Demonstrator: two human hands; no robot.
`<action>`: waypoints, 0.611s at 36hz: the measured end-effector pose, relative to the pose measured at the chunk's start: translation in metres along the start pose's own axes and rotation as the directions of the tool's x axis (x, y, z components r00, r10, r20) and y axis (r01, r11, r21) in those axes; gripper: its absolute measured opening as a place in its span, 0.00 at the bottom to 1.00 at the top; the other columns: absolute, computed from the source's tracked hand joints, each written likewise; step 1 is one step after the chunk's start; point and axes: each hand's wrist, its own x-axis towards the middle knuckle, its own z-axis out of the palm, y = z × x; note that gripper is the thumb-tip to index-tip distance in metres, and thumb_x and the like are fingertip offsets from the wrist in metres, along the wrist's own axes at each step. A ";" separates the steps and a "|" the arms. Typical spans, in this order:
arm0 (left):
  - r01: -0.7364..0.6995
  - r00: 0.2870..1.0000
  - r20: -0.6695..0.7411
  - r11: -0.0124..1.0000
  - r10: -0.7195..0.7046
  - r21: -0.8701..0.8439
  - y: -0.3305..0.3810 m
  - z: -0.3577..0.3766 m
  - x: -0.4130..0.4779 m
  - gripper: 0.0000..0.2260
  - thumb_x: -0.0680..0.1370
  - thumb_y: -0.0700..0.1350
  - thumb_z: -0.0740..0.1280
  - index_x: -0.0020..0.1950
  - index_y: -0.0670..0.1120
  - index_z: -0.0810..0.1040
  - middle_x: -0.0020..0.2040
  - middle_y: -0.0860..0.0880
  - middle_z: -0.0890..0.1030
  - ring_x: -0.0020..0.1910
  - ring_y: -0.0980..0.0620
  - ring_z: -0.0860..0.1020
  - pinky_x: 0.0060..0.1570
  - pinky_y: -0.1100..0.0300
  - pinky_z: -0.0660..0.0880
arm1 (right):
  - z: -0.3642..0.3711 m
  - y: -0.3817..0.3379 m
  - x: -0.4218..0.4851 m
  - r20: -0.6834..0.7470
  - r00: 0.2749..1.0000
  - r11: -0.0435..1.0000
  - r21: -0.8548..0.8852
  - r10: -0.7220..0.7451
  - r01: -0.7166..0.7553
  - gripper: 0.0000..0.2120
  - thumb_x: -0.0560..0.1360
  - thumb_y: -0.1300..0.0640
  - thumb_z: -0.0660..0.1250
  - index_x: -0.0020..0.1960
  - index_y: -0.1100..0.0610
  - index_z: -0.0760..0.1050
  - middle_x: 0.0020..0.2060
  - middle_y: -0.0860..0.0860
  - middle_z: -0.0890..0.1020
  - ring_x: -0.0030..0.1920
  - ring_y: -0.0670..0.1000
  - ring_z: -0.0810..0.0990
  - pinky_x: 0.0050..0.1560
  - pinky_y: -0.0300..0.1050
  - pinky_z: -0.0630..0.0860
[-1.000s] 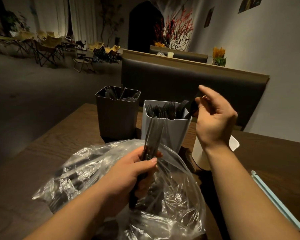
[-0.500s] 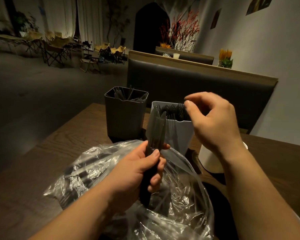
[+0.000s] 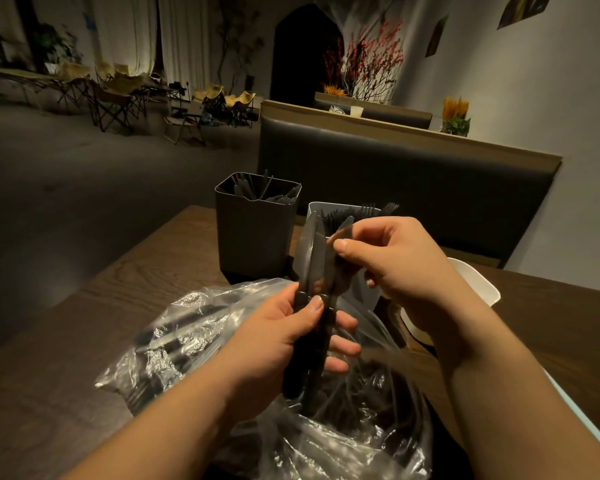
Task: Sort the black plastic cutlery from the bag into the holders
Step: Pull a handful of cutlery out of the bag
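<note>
While the left hand (image 3: 291,337) wraps its fingers and thumb round the handles of a bundle of knives (image 3: 312,268), the bundle stands nearly upright between the two hands, blades up and handle ends down over the mouth of the bag (image 3: 201,327). The right hand (image 3: 395,268) sits just beside the blades on their right and pinches the tip of the outer knife (image 3: 342,228) between thumb and forefinger, so that knife leans a little away from the rest. Its long axis runs up and down, which suggests that the pull should go upward along the blade rather than sideways. Directly behind the bundle stands the white holder (image 3: 340,204) with forks (image 3: 368,211) poking above its rim. The dark holder (image 3: 253,237) stands just beside it to the left and holds dark pieces whose kind I cannot tell. If the knife belongs in the dark holder, the right hand will probably have to cross over the left hand's bundle, which stands in the way. More black cutlery lies inside the bag on the wooden table (image 3: 153,268), and a white bowl (image 3: 478,282) sits behind the right wrist.
</note>
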 end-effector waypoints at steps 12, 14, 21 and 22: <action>0.001 1.000 -0.021 1.000 -0.001 0.008 -0.003 0.003 0.000 0.13 0.80 0.45 0.60 0.62 0.41 0.76 0.47 0.40 0.84 0.42 0.42 0.84 0.42 0.50 0.82 | 0.006 -0.001 -0.001 0.041 0.999 0.998 0.046 0.029 -0.031 0.09 0.77 0.61 0.71 0.38 0.55 0.81 0.29 0.46 0.82 0.30 0.41 0.80 0.29 0.30 0.71; -0.023 0.997 -0.075 0.998 0.028 0.056 -0.005 0.002 0.002 0.10 0.83 0.43 0.59 0.60 0.41 0.76 0.47 0.41 0.83 0.42 0.43 0.83 0.42 0.50 0.82 | 0.007 0.000 -0.001 -0.009 0.999 0.999 0.026 0.035 -0.035 0.07 0.76 0.60 0.72 0.39 0.56 0.82 0.31 0.49 0.83 0.30 0.42 0.80 0.28 0.31 0.71; -0.045 0.979 -0.181 0.966 0.094 0.255 -0.014 -0.003 0.006 0.09 0.84 0.45 0.59 0.55 0.47 0.78 0.40 0.47 0.83 0.39 0.48 0.82 0.42 0.50 0.80 | 0.013 0.003 0.001 -0.107 0.994 0.997 -0.065 0.028 -0.035 0.06 0.75 0.60 0.74 0.40 0.61 0.83 0.32 0.54 0.84 0.32 0.47 0.84 0.30 0.37 0.79; -0.050 0.977 -0.181 0.947 0.112 0.316 -0.015 -0.004 0.007 0.09 0.85 0.45 0.59 0.53 0.49 0.79 0.39 0.48 0.83 0.38 0.50 0.82 0.42 0.51 0.80 | 0.013 0.003 0.001 -0.112 0.993 0.997 -0.068 0.029 -0.036 0.07 0.74 0.60 0.74 0.40 0.61 0.82 0.32 0.54 0.84 0.32 0.48 0.84 0.30 0.38 0.80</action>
